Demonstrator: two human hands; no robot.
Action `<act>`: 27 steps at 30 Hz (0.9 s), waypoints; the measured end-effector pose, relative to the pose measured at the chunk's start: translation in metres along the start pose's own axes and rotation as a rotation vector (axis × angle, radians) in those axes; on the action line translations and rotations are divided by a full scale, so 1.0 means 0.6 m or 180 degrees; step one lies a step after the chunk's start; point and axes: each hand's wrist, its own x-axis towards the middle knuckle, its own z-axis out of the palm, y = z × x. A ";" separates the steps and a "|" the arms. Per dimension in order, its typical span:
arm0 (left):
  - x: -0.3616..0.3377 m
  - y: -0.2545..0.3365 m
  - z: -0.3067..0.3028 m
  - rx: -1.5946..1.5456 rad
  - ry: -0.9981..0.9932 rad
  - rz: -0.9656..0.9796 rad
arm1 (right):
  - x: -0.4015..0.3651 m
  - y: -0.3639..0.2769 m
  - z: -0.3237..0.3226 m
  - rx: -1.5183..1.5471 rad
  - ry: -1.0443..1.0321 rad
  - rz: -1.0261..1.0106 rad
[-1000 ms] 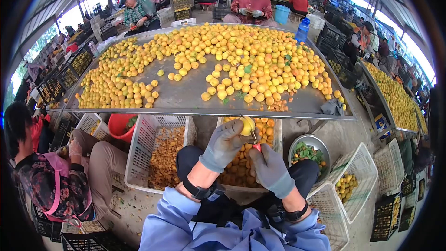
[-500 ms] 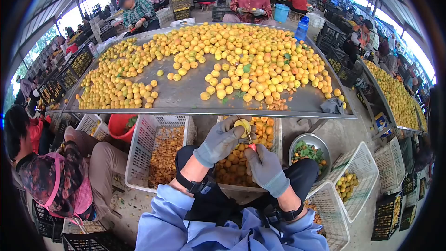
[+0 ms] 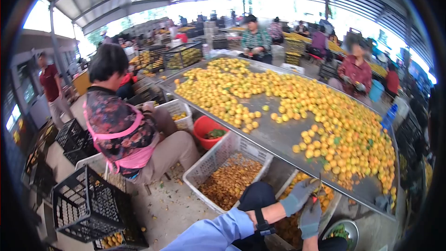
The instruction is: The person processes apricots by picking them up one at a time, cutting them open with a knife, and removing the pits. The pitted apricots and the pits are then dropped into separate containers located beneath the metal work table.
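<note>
My left hand (image 3: 298, 197), in a grey glove, is closed near the table's front edge; what it grips is too small and blurred to tell. Just below it my right hand (image 3: 310, 217), also gloved, is wrapped round a tool with a red part (image 3: 314, 199) and a thin dark tip pointing up. Both hands are close together above a crate of orange fruit (image 3: 289, 225). Beyond them, many yellow-orange apricots (image 3: 297, 94) lie heaped on the metal table (image 3: 274, 132).
A white crate of apricot pieces (image 3: 191, 176) stands left of my knee, beside a red bucket (image 3: 197, 128). A seated co-worker (image 3: 123, 130) is further left, near black crates (image 3: 83, 204). A metal bowl (image 3: 355, 234) with leaves sits at lower right.
The view has swung left, so the table and my hands now appear further right. The yellow fruit piece seen earlier in my left hand is no longer distinguishable.
</note>
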 end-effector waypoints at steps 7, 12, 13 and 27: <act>0.030 0.008 -0.028 0.0252 0.0202 0.0054 | 0.030 -0.008 0.023 0.1022 -0.0279 0.0183; 0.076 -0.020 -0.080 0.0666 -0.0012 -0.0306 | 0.021 -0.070 0.003 0.0736 -0.0470 0.1054; 0.082 -0.017 -0.087 0.0808 -0.0106 -0.0366 | 0.029 -0.039 0.007 0.0823 -0.0436 0.0908; 0.025 0.048 -0.105 0.0780 -0.0421 -0.0366 | 0.034 0.023 -0.015 -0.0764 -0.0038 -0.1881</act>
